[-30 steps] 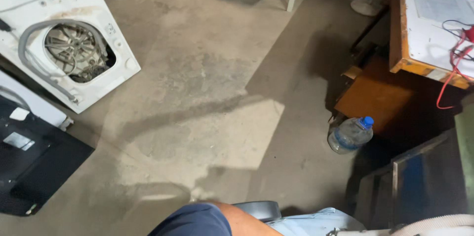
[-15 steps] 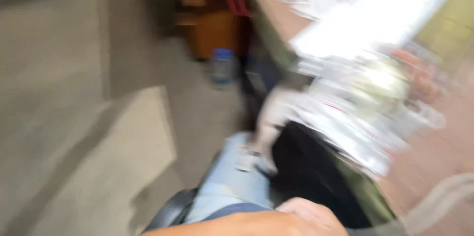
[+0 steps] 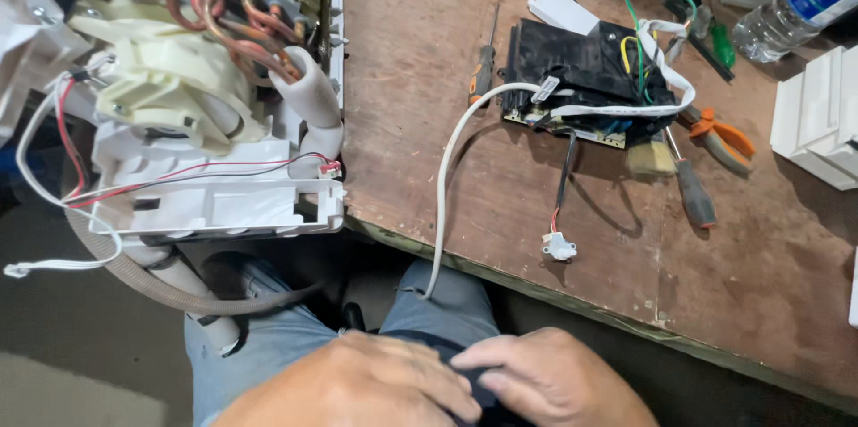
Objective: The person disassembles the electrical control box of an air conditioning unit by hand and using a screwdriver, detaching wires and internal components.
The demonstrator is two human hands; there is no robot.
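Both hands rest low in the view over my lap in blue jeans. My left hand curls its fingers over a dark piece of fabric. My right hand pinches the same dark fabric from the right, and the fingertips of both hands meet. Most of the fabric is hidden under them. Just beyond the hands runs the front edge of a worn wooden table, from which a white cable hangs down to my knee.
An opened white appliance unit with copper pipes and loose wires overhangs the table's left end. On the table lie a black circuit board, two screwdrivers, orange-handled pliers, a water bottle and a white plastic part.
The view has swung from the concrete floor and a washing machine drum to the table and my lap. Both hands have come into sight, joined on the dark fabric.
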